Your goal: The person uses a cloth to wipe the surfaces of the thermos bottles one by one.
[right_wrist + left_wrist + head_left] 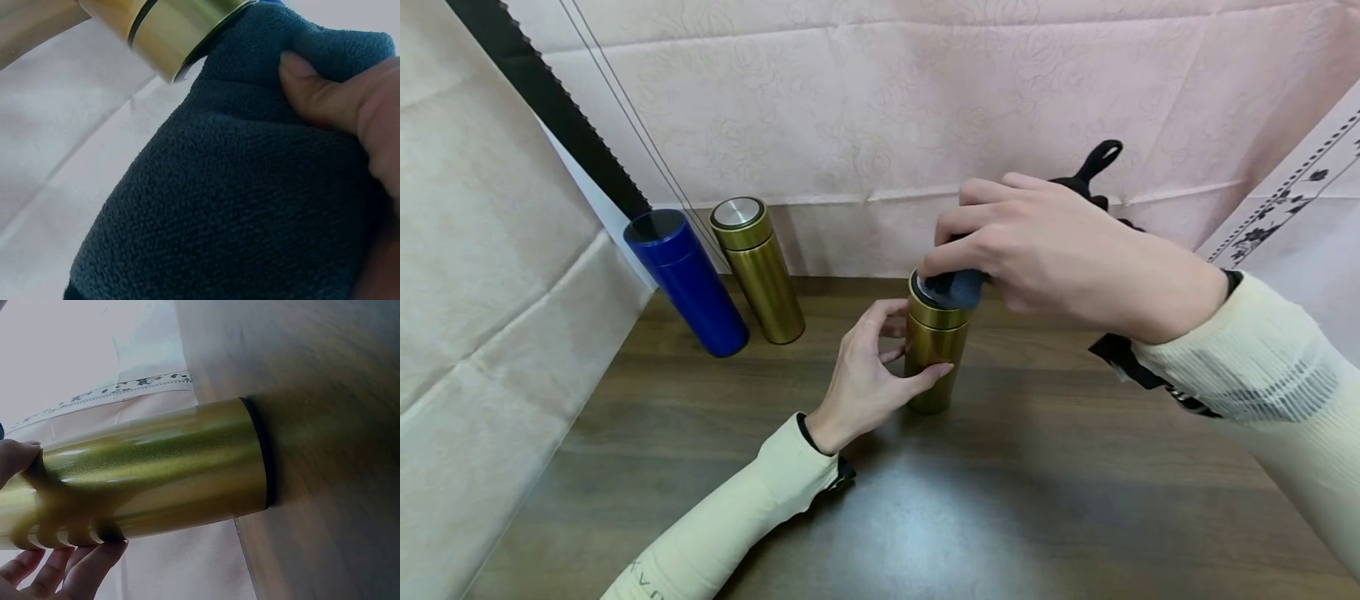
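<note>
A gold thermos bottle (936, 358) stands upright on the wooden table. My left hand (867, 377) holds its body, with the thumb on the near side and the fingers on the left; in the left wrist view they touch the gold bottle (169, 469) at both sides. Above it, my right hand (1037, 250) grips a dark blue cloth (219, 187) against the lid. Only a small bit of the cloth (967, 290) shows in the head view, partly covering the lid top. The right thumb (312, 87) presses into the fabric.
On the left of the table (700, 467) stand a blue bottle (692, 287) and a second gold bottle (767, 279) with a silver-topped lid. Patterned cloth (865, 108) hangs behind. A black loop (1103, 157) sticks up behind my right hand.
</note>
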{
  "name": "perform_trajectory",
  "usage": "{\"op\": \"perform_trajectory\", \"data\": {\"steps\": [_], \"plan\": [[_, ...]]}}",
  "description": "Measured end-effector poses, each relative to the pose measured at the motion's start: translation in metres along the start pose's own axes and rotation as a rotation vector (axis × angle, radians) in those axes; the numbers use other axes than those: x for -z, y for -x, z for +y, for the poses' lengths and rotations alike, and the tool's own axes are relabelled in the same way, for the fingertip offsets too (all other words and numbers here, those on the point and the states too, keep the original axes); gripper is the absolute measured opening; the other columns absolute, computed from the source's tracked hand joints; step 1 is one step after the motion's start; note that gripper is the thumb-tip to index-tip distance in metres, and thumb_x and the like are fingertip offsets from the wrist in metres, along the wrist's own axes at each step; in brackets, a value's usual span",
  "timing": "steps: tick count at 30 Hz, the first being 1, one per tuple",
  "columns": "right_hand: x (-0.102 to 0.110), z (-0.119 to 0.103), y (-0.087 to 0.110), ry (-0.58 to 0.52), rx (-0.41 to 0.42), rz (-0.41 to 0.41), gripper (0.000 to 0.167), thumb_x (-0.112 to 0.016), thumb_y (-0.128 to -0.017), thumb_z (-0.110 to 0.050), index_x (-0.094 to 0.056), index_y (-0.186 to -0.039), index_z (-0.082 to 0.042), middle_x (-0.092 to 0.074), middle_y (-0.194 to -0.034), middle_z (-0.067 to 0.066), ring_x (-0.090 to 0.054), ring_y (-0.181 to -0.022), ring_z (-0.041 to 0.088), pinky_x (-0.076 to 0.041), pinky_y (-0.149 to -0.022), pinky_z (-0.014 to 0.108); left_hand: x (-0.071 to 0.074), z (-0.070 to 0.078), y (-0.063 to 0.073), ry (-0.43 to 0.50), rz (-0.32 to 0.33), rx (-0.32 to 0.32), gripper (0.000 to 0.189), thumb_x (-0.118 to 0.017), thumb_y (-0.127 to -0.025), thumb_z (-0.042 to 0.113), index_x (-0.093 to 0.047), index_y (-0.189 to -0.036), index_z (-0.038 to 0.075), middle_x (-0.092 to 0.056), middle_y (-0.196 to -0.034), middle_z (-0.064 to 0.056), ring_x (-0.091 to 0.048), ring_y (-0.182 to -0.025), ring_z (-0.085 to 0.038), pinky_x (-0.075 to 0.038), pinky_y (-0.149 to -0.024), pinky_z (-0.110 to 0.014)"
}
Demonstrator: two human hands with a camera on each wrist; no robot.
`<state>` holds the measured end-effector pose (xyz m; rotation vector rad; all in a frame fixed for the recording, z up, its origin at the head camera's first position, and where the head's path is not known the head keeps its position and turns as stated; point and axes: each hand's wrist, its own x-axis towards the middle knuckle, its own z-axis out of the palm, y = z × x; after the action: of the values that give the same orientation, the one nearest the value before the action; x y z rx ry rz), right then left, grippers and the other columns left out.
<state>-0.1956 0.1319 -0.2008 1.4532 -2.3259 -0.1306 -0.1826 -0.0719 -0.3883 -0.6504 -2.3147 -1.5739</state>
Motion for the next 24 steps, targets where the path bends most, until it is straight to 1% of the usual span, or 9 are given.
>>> {"op": "perform_trajectory", "data": {"steps": [2,8,11,16,19,24], "plan": [[0.0,-0.001,-0.005,0.001,0.001,-0.003,0.053,-0.068,-0.074,0.012,-0.07,-0.107,-0.03,-0.066,-0.098,-0.008,-0.054,-0.093,0.022,-0.045,-0.077,0.041,0.0,0.0,0.0,0.0,-0.002,-0.007,0.069,-0.091,-0.076,0.024,-0.053,-0.134,0.018,-0.061,-0.123,0.0,-0.064,-0.104,-0.014,-0.062,-0.083,-0.029],[-0.001,0.003,-0.013,0.021,-0.027,-0.04,0.05,-0.074,-0.073,0.008,-0.072,-0.108,-0.028,-0.069,-0.1,-0.004,-0.055,-0.094,0.025,-0.049,-0.083,0.044,-0.001,-0.001,-0.001,-0.011,-0.005,-0.019,0.071,-0.091,-0.076,0.025,-0.052,-0.135,0.018,-0.061,-0.123,0.0,-0.063,-0.104,-0.014,-0.063,-0.081,-0.03],[0.0,0.008,-0.012,0.03,-0.055,-0.064,0.047,-0.073,-0.076,0.007,-0.073,-0.108,-0.027,-0.07,-0.099,-0.003,-0.054,-0.092,0.025,-0.049,-0.083,0.044,-0.001,-0.002,-0.001,-0.019,-0.003,-0.017,0.071,-0.091,-0.076,0.026,-0.052,-0.134,0.018,-0.061,-0.123,0.0,-0.063,-0.103,-0.015,-0.064,-0.08,-0.033],[0.004,0.015,-0.004,0.021,-0.105,-0.115,0.042,-0.073,-0.082,0.004,-0.074,-0.11,-0.027,-0.071,-0.102,-0.005,-0.052,-0.091,0.024,-0.046,-0.079,0.042,0.0,-0.002,-0.003,-0.031,-0.006,-0.026,0.072,-0.092,-0.075,0.025,-0.052,-0.134,0.016,-0.061,-0.121,-0.001,-0.064,-0.102,-0.016,-0.065,-0.079,-0.039],[0.006,0.016,0.001,0.035,-0.088,-0.126,0.04,-0.076,-0.081,0.0,-0.073,-0.109,-0.028,-0.07,-0.1,-0.006,-0.051,-0.089,0.022,-0.046,-0.075,0.042,0.001,-0.001,-0.003,-0.034,-0.006,-0.031,0.072,-0.093,-0.074,0.024,-0.053,-0.133,0.015,-0.062,-0.119,-0.001,-0.064,-0.101,-0.016,-0.065,-0.079,-0.039],[0.007,0.013,0.002,0.063,0.0,-0.119,0.046,-0.079,-0.073,0.003,-0.073,-0.106,-0.027,-0.067,-0.095,-0.008,-0.052,-0.088,0.02,-0.044,-0.07,0.039,0.001,-0.001,-0.003,-0.032,0.002,-0.039,0.071,-0.093,-0.073,0.025,-0.054,-0.131,0.016,-0.063,-0.114,-0.001,-0.064,-0.099,-0.015,-0.065,-0.078,-0.038]]}}
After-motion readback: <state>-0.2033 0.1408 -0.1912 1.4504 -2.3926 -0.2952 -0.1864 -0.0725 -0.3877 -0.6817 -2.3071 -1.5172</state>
